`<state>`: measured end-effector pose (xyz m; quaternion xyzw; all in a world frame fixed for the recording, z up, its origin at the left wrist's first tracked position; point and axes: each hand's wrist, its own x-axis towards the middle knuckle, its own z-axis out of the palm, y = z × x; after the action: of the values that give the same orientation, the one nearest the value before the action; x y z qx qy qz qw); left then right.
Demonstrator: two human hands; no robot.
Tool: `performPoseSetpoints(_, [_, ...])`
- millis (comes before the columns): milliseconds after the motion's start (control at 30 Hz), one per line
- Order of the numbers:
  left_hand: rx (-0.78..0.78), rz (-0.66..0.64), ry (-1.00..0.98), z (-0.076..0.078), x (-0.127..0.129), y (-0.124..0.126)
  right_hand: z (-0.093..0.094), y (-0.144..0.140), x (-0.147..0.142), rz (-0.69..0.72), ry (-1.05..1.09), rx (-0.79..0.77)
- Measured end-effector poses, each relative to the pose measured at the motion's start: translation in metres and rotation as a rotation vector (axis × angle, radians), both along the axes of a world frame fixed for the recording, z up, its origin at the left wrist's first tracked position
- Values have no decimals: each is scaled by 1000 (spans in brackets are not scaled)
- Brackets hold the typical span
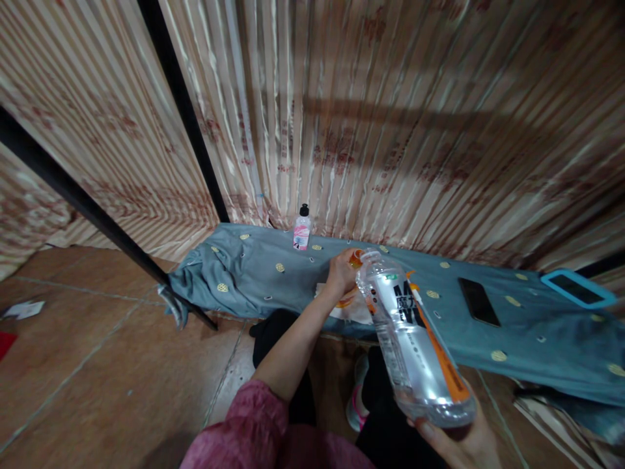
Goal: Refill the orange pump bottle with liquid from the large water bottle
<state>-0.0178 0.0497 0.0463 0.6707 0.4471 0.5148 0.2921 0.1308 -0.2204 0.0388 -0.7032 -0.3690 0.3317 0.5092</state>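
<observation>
The clear plastic bottle [413,339] lies tilted in front of the person, its base low and near the camera, its open neck raised toward the table. It carries a label with dark lettering and an orange stripe, and looks nearly empty, so it is probably light; the thin walls would likely dent under a hard squeeze, and the smooth plastic could slip. The firm places to take it are the base and the neck, where the plastic is stiffer.

The right hand [459,440] cups the base from below, fingers curled around it and bearing its weight. The left hand [342,273] is up at the neck, fingers closed on a small orange cap [356,259] just beside the mouth; whether the cap touches the threads cannot be told. The left sleeve is pink.

Under the left hand, on the table, lies something white and orange, mostly hidden. The table is covered by a blue-grey cloth [254,273] with small yellow spots, bunched at its left end. Further back stands a small bottle [301,229] with a black cap and a pink label, upright and well apart from the hands. To the right lie a dark phone [478,301], flat on the cloth, and a device in a blue case [576,288] near the far edge. Striped curtains [390,117] hang behind, and a brown tiled floor [97,365] spreads on the left.
</observation>
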Motion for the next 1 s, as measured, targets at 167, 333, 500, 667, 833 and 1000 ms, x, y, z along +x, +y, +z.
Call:
performPoseSetpoints(167, [-6,2,1,0,0,0,-1,0,1,36,7,26])
performPoseSetpoints(333, [-1,-7,-10,-1,0,0,-3,0,2,33,-13,27])
performPoseSetpoints(500, [-1,-1,-18,-3,1,1,-6,-1,4,40,-12,27])
performPoseSetpoints(667, [-3,-3,-12,-3,1,2,-8,-2,6,24,-6,17])
performPoseSetpoints(833, [-6,-7,4,-1,0,1,-6,-2,4,19,-4,8])
performPoseSetpoints(1000, [-19,-5,0,0,0,0,-2,-1,0,13,15,13])
